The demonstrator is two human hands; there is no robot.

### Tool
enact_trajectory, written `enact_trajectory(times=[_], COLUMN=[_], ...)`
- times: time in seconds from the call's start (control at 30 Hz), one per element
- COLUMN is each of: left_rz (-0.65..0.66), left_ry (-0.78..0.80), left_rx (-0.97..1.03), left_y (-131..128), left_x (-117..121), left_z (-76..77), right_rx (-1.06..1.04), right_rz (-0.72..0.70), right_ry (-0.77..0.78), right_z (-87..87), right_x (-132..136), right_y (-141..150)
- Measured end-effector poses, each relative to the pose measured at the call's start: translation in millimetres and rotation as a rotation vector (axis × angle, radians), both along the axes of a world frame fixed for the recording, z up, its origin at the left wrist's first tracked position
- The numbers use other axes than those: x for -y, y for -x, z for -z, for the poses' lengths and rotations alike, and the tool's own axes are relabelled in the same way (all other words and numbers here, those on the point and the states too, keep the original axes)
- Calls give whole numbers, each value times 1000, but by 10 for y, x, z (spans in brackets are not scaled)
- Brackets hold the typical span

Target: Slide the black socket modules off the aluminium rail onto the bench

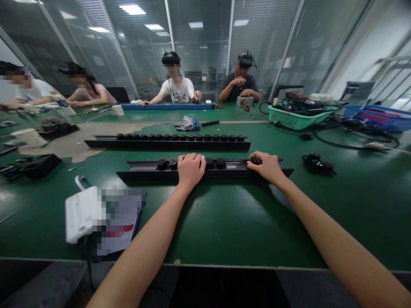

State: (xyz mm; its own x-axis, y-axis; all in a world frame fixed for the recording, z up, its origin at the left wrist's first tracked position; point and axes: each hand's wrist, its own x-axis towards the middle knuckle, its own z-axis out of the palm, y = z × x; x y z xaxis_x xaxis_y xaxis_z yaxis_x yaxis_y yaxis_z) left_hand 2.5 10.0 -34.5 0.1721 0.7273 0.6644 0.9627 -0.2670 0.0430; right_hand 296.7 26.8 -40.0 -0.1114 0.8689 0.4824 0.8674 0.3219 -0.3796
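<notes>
A long black channel rail (150, 174) lies across the green table in front of me, with several small black round parts (220, 162) seated in its groove. My left hand (190, 171) lies over the middle of the rail, its fingers curled over the far side and hiding some of the groove. At the rail's right end, my right hand (265, 165) pinches a dark round part (256, 160) at the groove. Whether that part is seated or just above the groove, I cannot tell.
Beyond lies a second black rail (167, 144) filled with similar parts. A small dark pile (319, 164) sits to the right, near a green basket (290, 119) of cables. A white device (81, 214) is at front left. Several people work across the table.
</notes>
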Motion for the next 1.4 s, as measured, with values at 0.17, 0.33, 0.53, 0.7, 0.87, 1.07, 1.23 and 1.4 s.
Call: enact_trajectory(times=[0.17, 0.33, 0.53, 0.7, 0.87, 1.07, 1.23, 1.4], left_rz=[4, 4, -1, -5, -2, 1, 7, 7], left_ry=[1, 4, 16, 10, 23, 16, 12, 18], left_rx=[4, 8, 2, -10, 6, 4, 7, 12], left_y=[1, 1, 1, -1, -1, 2, 2, -3], left_x=[-1, -1, 3, 10, 8, 6, 6, 6], left_z=[0, -6, -8, -16, -14, -5, -8, -9], right_rx=[-11, 2, 15, 17, 16, 13, 19, 20], right_rz=[-10, -23, -19, 6, 18, 11, 10, 9], right_ry=[22, 33, 36, 35, 41, 44, 36, 35], right_z=[-11, -25, -18, -11, -17, -21, -17, -23], right_x=[-21, -27, -14, -4, 2, 8, 19, 26], right_y=[-25, -61, -72, -53, -49, -47, -48, -52])
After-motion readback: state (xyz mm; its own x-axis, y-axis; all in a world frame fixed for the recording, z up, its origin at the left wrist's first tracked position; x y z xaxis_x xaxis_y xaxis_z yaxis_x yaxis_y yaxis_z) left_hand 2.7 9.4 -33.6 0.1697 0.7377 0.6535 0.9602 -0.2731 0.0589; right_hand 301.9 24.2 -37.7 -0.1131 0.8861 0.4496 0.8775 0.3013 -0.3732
